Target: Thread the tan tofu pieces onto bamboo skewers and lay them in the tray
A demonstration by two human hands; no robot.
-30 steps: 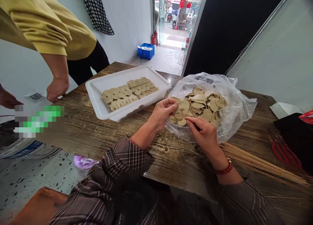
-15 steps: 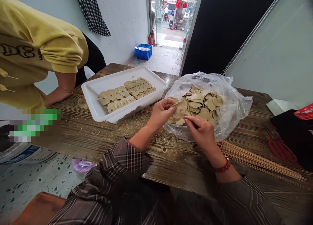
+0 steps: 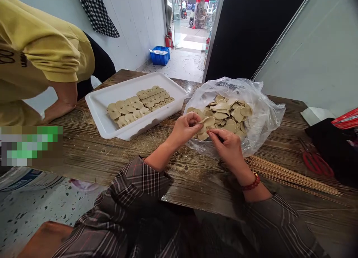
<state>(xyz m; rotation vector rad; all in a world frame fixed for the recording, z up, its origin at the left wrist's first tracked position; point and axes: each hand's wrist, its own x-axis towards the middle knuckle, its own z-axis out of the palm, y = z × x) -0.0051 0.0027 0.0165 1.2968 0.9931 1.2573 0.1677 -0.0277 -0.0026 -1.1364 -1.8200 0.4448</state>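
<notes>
Over the near side of a clear plastic bag (image 3: 268,112), my left hand (image 3: 186,129) pinches a thin, round, beige slice (image 3: 208,121). My right hand (image 3: 227,143) is closed on a thin bamboo skewer (image 3: 208,130), whose tip end meets the slice; most of the skewer is hidden by the fingers. Many loose beige slices (image 3: 237,114) are heaped in the open bag. To the left, a white tray (image 3: 96,118) holds rows of skewered slices (image 3: 130,105) laid flat. A bundle of bamboo skewers (image 3: 291,176) lies beside my right wrist.
Red-handled scissors (image 3: 317,164) and a black holder (image 3: 327,142) stand at the right of the wooden table (image 3: 112,157). A person in a yellow top (image 3: 53,45) leans on the table's left end. A blue crate (image 3: 160,56) sits on the floor near the doorway.
The slice in my left hand has tilted to show more of its edge, and my right hand has come slightly closer. The camera view has shifted a little; the person at left has moved slightly.
</notes>
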